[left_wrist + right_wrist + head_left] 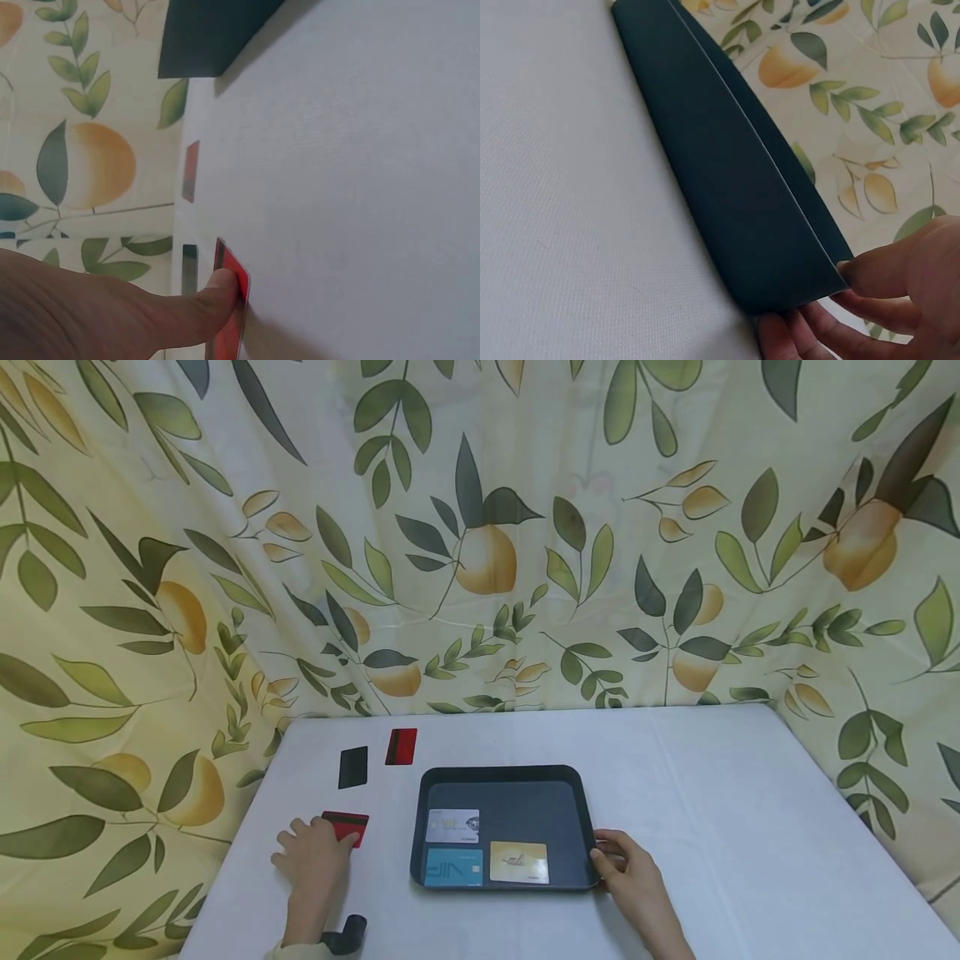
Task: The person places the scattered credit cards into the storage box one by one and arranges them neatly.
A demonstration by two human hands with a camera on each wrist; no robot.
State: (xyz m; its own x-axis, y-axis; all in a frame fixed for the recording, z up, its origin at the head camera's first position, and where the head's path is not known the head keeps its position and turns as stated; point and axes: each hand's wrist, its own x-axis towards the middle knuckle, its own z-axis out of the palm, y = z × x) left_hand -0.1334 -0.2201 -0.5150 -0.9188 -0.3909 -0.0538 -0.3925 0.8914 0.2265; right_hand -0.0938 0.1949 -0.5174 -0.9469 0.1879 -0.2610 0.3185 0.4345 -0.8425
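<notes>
In the head view my left hand [312, 864] pinches a red card [359, 827] with a dark stripe, left of the tray. The left wrist view has the thumb pressed on that red card [228, 334], which stands tilted off the table. My right hand [636, 883] grips the near right corner of a dark rectangular tray [517, 802]. Seen from the right wrist, the thumb is on the tray's rim [705, 161] and the other fingers lie below it. Inside the tray lie a silver card [453, 827], a blue card [453, 867] and a gold card [519, 862].
Farther back on the white table [697, 793] lie a black card [353, 767] and another red card [401, 747]. A dark strap-like piece [347, 936] shows at my left wrist. Patterned curtain [480, 635] hangs behind and to the sides.
</notes>
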